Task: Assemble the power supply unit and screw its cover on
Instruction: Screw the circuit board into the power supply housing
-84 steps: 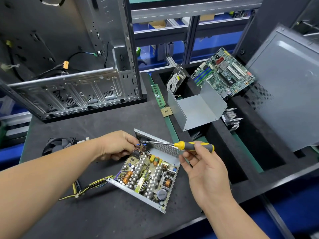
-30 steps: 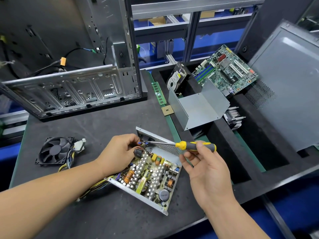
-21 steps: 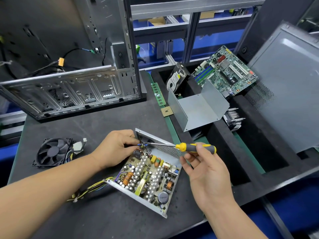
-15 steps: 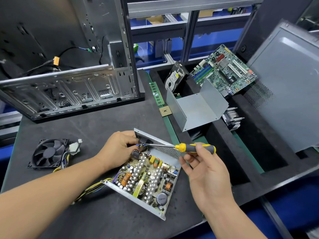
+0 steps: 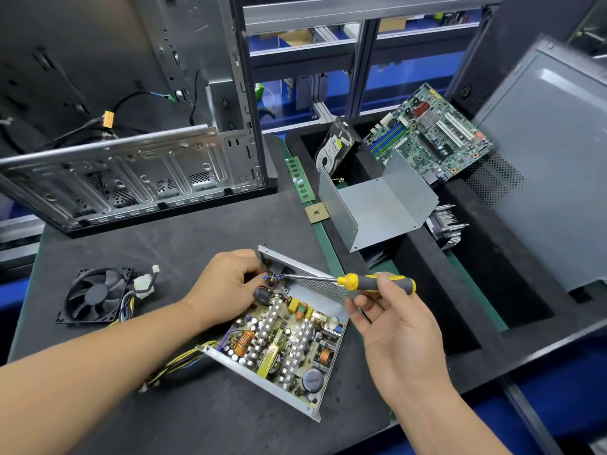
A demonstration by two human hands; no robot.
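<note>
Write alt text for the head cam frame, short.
A right hand holds a yellow-and-black screwdriver, tip at the far corner of an open power supply unit that the left hand steadies on a dark workbench; its bent metal cover sits apart behind.

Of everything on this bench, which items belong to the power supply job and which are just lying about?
In use: open metal power supply unit; yellow-and-black screwdriver in right hand; left hand; bent grey metal cover.

Lying about: black fan; green motherboard; hard drive; RAM stick.
</note>
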